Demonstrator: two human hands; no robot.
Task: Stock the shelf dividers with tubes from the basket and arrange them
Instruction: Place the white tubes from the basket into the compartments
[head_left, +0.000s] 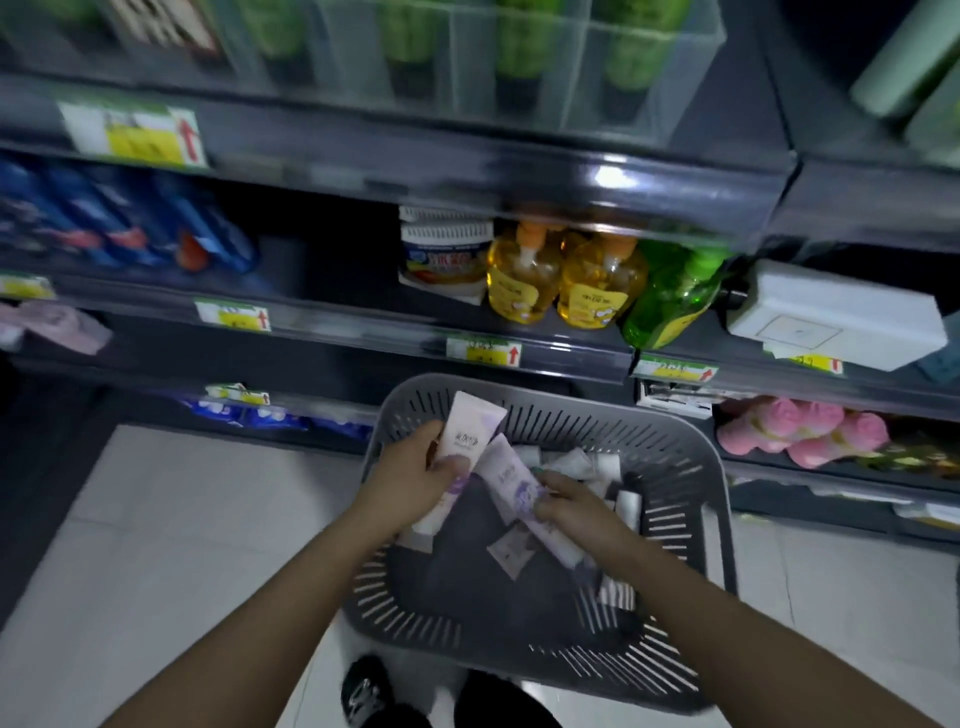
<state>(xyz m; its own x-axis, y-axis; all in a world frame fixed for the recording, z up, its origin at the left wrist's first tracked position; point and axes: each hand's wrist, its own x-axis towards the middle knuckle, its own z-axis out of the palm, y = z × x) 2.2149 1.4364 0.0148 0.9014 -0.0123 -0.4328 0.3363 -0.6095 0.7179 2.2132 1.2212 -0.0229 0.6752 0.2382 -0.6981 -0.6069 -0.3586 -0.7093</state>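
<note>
Basket (670, 525) open-topped; shelf edge (363, 332) just beyond far rim

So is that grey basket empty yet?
Partly full. Several pale tubes lie in the basket, along its far and right sides; much of its dark floor is bare. The left hand and right hand each grip another.

Both bare forearms (260, 597) reach in from the bottom corners and angle toward each other, so the hands end up pretty close together. The left hand (415, 467) has thumb and fingers curled round a pale tube (470, 431), holding it tilted up. The right hand (576, 506) sits just beside it, knuckles up, fingers pinching a second tube (511, 480).
</note>
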